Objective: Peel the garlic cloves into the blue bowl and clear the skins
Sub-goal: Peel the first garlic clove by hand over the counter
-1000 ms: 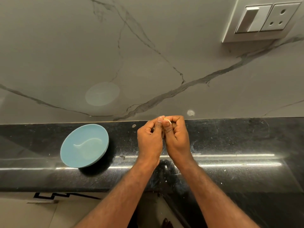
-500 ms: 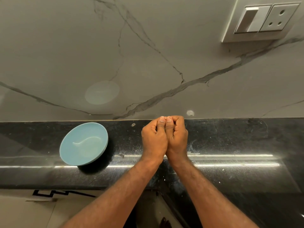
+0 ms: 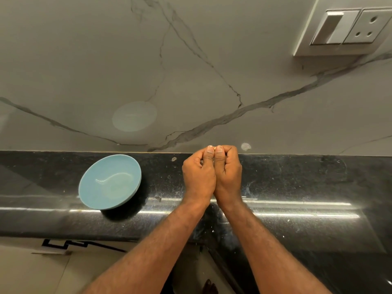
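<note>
Ideally thumbnails do the peeling: left hand (image 3: 198, 177) and right hand (image 3: 228, 175), fingers curled, pinch a barely visible clove (image 3: 214, 147) mid-frame; bowl (image 3: 118, 166) sits apart, left.

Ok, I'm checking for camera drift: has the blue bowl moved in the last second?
No. The blue bowl keeps the same gap to the pale speck on the counter beside it; only the view shifted.

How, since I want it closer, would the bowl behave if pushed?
The bowl looks glazed and the counter polished, so it probably slides easily. Wide and shallow, it seems unlikely to tip. It looks empty, so likely light.
</note>
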{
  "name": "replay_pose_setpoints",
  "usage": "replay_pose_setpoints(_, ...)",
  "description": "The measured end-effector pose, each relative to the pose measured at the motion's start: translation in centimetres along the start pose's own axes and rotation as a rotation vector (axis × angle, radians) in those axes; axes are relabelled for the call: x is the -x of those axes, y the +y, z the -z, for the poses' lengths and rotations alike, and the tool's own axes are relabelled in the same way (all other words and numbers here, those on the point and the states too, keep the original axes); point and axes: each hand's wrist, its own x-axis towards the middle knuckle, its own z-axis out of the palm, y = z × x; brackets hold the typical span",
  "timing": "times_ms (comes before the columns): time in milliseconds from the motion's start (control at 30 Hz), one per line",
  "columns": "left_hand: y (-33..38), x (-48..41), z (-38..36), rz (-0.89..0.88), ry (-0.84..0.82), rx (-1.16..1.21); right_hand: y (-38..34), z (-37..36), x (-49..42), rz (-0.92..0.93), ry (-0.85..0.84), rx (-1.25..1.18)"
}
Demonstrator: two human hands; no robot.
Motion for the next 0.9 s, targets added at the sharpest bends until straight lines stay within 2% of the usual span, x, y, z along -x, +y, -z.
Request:
replay_pose_setpoints(100,0.3,-0.4,0.9,0.013,-0.037,0.028,-0.3,1.5,-0.4,-0.075,-0.193,-0.137)
replay_pose_setpoints(167,-0.1,-0.5,1.6,-0.003,-0.075,0.011,-0.6,2.8,-0.3,-0.070,-0.327,-0.137)
replay_pose_setpoints(233,-0.3,-0.4,2.0,-0.016,-0.109,-0.007,-0.8,3.7,-0.1,-0.046,-0.393,-0.070)
replay_pose_setpoints(367,0.2,0.2,1.8,0.106,-0.142,0.104,-0.8,4.6,-0.4,-0.009,-0.477,0.160)
replay_pose_setpoints(500,-0.1,0.5,2.3,0.085,-0.186,0.069,-0.8,5.4,-1.3,0.083,-0.589,0.397)
replay_pose_setpoints(700,0.5,0.4,1.8,0.135,-0.235,0.079,-1.6,4.7,-0.7,0.251,-0.449,0.517)
replay_pose_setpoints(767,0.8,0.7,1.6,0.109,-0.251,0.124,-2.1,4.2,-0.9,0.249,-0.390,0.477)
replay_pose_setpoints(900,1.1,0.1,1.9,0.086,-0.153,0.220,-2.6,4.2,-1.4,0.205,-0.388,0.458)
